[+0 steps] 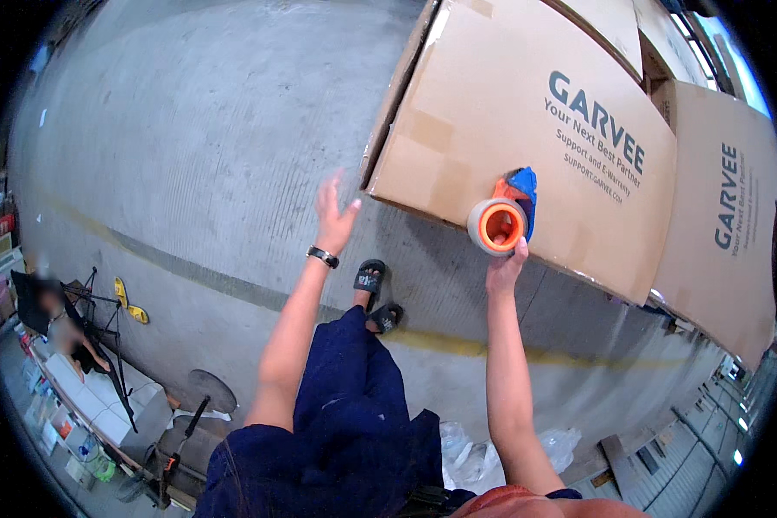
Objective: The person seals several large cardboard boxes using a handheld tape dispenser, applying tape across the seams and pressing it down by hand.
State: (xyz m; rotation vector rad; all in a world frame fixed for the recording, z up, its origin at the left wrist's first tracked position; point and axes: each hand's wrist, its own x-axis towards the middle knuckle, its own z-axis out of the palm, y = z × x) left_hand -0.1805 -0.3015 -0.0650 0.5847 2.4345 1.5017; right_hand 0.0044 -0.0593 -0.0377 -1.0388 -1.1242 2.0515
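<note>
A tape gun (524, 185) with a blue and orange body is in my right hand (504, 271), held over the near edge of a big cardboard box (466, 104). Its roll of clear tape (478, 226) sits on an orange hub, and some of my fingers show through the hub's hole. Off the box's near left corner, my left hand (335, 217) hangs in the air, slightly blurred, fingers spread and nothing in them. The box bears dark printing and several tape patches; a gap runs along its left edge.
Another large cardboard box (729, 207) adjoins on the right. Clear plastic wrap (475, 462) lies near my right side. At the far left a person (82, 345) is beside a white table (104, 401), with yellow slippers (129, 302) nearby. A yellow line (440, 342) crosses the concrete floor.
</note>
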